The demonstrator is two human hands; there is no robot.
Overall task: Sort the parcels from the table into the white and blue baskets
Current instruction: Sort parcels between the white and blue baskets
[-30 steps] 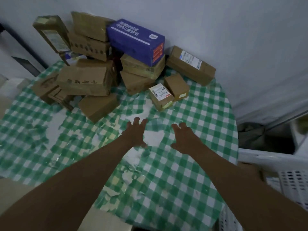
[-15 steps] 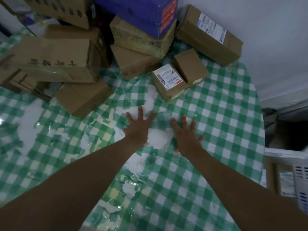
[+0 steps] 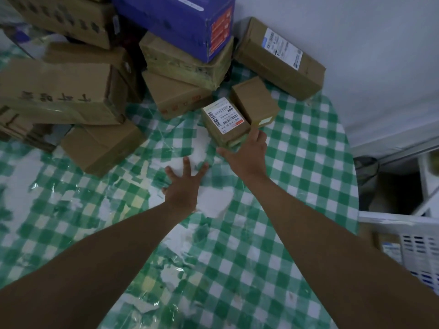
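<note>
Small brown cardboard parcel sits on the bench, green-white checked cover, just in front of the box pile. Taped, squat, white shipping label with barcodes and a red strip on its top face. Touching a plain brown parcel at its right; long labelled box behind near the wall; blue box stacked on top of the pile. Right hand at the parcel's near corner, thumb and fingers spread around it, touching, grasp not closed. Left hand released, fingers splayed over the bench. White basket at right edge.
</note>
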